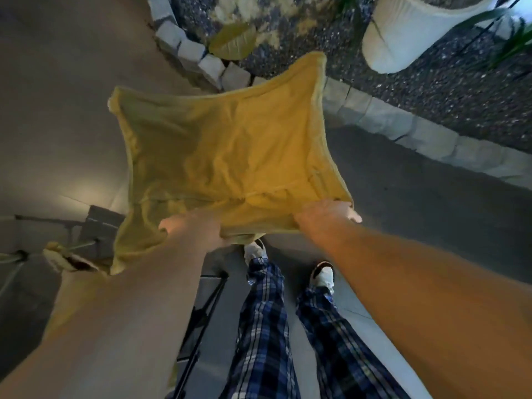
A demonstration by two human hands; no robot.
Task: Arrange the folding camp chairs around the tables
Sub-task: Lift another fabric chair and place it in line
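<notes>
A yellow fabric camp chair seat is spread out in front of me, held up above the ground. My left hand grips its near edge at the lower left. My right hand grips the near edge at the lower right corner. The cloth stretches away from me toward the stone border, and its far corners hang free. A dark folding frame stands low by my left leg. Another frame piece with a pale yellow end shows at the far left.
A grey stone kerb runs across, with dark gravel behind it. A white planter stands on the gravel at the upper right. Smooth paving lies to the left and under my feet.
</notes>
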